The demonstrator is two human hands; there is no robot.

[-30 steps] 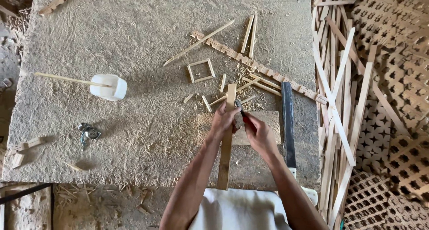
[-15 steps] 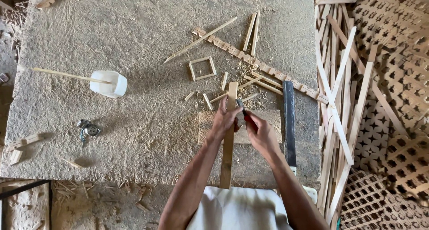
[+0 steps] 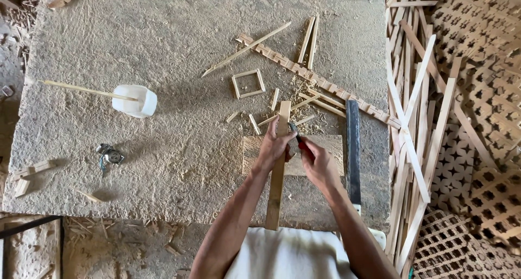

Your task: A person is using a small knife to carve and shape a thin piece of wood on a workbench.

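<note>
Long pale wooden slat (image 3: pixel 278 187), lying lengthwise across a flat wood block (image 3: pixel 320 149); small dark-bladed, red-handled tool (image 3: pixel 296 133) pressed at its upper part.

- This is a woodwork shop – a place where someone makes things from thin wood.
- The table (image 3: pixel 163 51) is a big rough slab with sawdust and wood chips all over it.
- Little cut sticks and a small square wooden frame (image 3: pixel 248 84) lie on it.
- A long dark blade (image 3: pixel 353 149) lies there too.
- On the right is a pile of thin wood strips (image 3: pixel 415 127) – and finished lattice panels (image 3: pixel 483 94) with lots of little holes.
</note>
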